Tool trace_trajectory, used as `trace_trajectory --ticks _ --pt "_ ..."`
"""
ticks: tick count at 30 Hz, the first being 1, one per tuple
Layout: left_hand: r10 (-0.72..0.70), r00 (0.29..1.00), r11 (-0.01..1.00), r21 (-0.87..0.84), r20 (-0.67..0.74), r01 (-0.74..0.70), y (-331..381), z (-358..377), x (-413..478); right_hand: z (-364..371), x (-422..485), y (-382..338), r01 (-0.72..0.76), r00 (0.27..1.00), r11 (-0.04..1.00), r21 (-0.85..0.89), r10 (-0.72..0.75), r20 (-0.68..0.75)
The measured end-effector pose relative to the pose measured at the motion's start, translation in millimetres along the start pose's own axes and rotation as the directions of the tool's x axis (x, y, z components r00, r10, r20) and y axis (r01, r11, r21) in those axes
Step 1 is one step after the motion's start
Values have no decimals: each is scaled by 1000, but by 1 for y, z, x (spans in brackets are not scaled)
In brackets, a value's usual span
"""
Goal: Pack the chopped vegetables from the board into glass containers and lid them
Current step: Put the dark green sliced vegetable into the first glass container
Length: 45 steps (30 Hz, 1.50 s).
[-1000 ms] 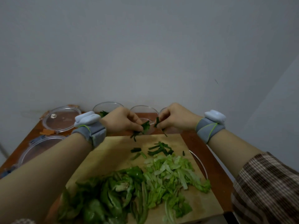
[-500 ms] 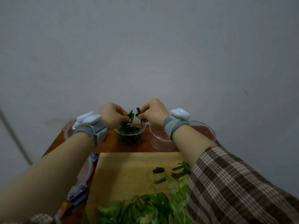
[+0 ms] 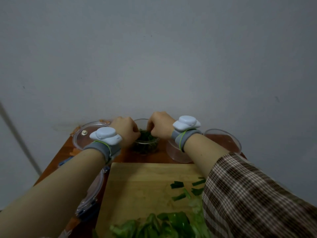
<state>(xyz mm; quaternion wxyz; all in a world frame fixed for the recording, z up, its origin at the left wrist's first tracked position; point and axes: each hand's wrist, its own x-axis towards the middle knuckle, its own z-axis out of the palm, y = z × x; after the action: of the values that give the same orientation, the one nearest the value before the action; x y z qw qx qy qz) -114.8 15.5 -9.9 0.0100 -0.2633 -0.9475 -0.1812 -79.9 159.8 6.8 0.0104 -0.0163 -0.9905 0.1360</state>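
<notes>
A small glass container [image 3: 145, 148] with dark green chopped leaves [image 3: 145, 136] stands behind the wooden cutting board [image 3: 142, 184]. My left hand [image 3: 126, 130] and my right hand [image 3: 160, 126] hover over its mouth with fingertips curled down into the greens; whether they still pinch leaves is hidden. On the board lie several dark green pieces [image 3: 178, 185], green pepper chunks [image 3: 171, 220] and pale cabbage shreds [image 3: 195, 205]. Two empty glass containers [image 3: 176, 153] [image 3: 228, 140] stand to the right.
A round clear lid with orange clips [image 3: 85, 134] lies at the back left. Another lid with blue clips [image 3: 91, 194] rests left of the board on the brown table [image 3: 58, 162]. A grey wall rises just behind the containers. My checked sleeve [image 3: 253, 194] covers the board's right side.
Both hands have dropped from above the container into its mouth, and the dark green leaves they held up are no longer visible above the rim.
</notes>
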Motion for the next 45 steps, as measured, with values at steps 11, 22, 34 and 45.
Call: trace_trajectory --ticks 11,22,34,45 --pt "190 973 969 -133 -132 -207 29 -31 -28 -57 -40 14 -42 992 909 415 89 -94" --pt "399 775 905 -74 490 -420 102 21 -69 -56 -172 100 -369 899 921 123 320 301" --pt "252 754 961 -64 607 -269 93 24 -74 -30 -196 111 -431 866 890 146 363 343" --pt "307 828 952 -155 469 -264 84 28 -68 -25 -188 100 -407 909 833 376 326 261"
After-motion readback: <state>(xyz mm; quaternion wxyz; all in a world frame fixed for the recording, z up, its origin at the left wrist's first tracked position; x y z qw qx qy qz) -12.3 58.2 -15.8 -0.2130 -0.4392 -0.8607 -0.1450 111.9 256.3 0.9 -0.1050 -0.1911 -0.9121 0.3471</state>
